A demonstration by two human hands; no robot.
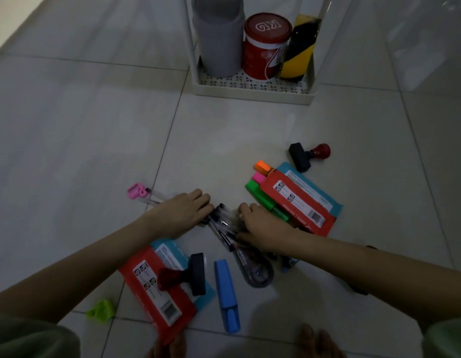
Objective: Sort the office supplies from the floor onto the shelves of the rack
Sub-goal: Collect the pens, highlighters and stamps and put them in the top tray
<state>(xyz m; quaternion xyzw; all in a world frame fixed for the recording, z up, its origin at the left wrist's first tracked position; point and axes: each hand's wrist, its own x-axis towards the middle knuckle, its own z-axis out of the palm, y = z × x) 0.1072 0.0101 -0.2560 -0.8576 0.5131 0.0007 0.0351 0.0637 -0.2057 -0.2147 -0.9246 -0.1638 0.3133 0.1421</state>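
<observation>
— What are your hands doing right now?

— Both are down on the pile of pens (pixel 224 223) on the floor tiles. My left hand (pixel 184 209) lies palm down with its fingers curled onto one end of the bundle; my right hand (pixel 263 226) cups the other end, fingers bent around the barrels. Neither has lifted anything yet, so I'd call it a loose gathering grip.

— How do you do it well?

— Square the pens up so they lie parallel, squeeze from both ends, then close one hand fully round the bunch before rising. Otherwise the slick barrels will likely fan out and drop.

— And what's around?

— I count two red packets (pixel 299 202) (pixel 157 285), one on each side. Two stamps with red handles (pixel 308 155) (pixel 185 275), the nearer one lying on the left packet. Three highlighters, orange (pixel 263 167), pink (pixel 258 178) and green (pixel 260 195), beside the right packet. One blue marker (pixel 228 293), one correction tape (pixel 256 270), one pink clip (pixel 137 191), one green scrap (pixel 101 310). How many pens, I can't tell.

— The rack?

— The rack (pixel 250 91) stands well ahead, its bottom shelf already holding a grey cup (pixel 219 42), a red tin (pixel 265 45) and a yellow-black bottle (pixel 299 52).
</observation>
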